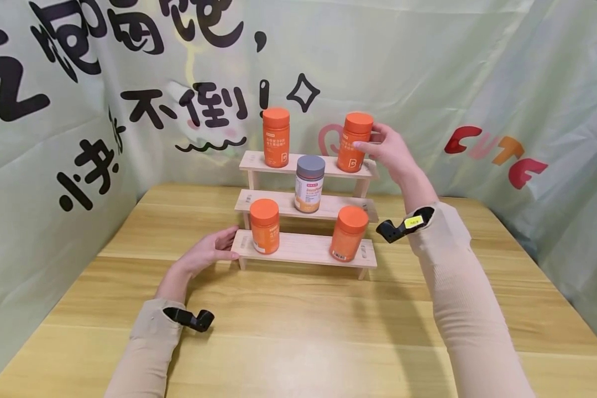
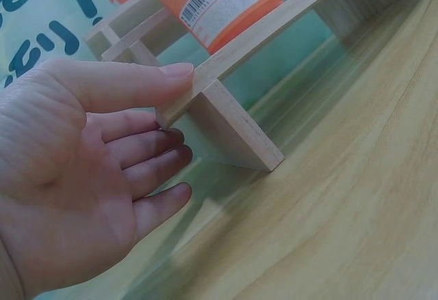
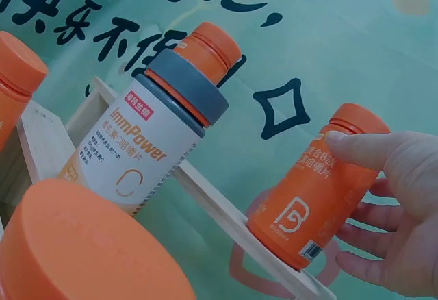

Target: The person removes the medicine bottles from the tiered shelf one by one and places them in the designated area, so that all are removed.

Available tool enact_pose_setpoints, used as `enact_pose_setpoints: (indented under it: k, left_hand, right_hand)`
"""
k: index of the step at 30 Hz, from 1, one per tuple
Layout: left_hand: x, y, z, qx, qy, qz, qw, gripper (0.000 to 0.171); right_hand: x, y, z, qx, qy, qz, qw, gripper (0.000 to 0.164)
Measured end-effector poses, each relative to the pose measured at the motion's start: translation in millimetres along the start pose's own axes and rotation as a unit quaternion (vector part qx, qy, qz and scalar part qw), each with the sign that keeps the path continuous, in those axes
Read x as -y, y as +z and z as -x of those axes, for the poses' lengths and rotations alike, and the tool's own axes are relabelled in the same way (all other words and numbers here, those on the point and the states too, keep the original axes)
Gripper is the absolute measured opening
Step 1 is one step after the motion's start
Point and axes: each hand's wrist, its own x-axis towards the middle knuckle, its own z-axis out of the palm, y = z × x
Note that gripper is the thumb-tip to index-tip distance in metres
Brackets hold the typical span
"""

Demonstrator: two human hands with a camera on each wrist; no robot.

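Note:
A three-step wooden display stand (image 1: 298,247) bears several supplement bottles. My right hand (image 1: 390,149) grips the orange bottle (image 1: 353,146) at the right end of the top step, thumb across its front and fingers behind; its base is at the board in the right wrist view. My left hand (image 2: 89,163) pinches the left end of the bottom step, thumb on the upper face and index finger at the edge below, the other fingers loosely extended. Another orange bottle (image 1: 276,138) stands at top left. A grey-capped white-labelled bottle (image 1: 309,185) is on the middle step.
Two more orange bottles stand on the bottom step, one at left (image 1: 265,229) and one at right (image 1: 348,235). Under the stand is a wood-grain table (image 1: 288,337). A pale printed cloth (image 1: 403,61) hangs close behind and along both sides.

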Motion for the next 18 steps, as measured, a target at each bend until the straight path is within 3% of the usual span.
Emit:
enact_pose_setpoints:
  k: [18]
  left_hand:
    - [-1.6,-1.4,1.0,-0.005,-0.009,0.007,0.9999,0.082]
  right_hand:
    - [-3.7,9.7,-8.9,-0.007,0.005,-0.026,1.0,0.06]
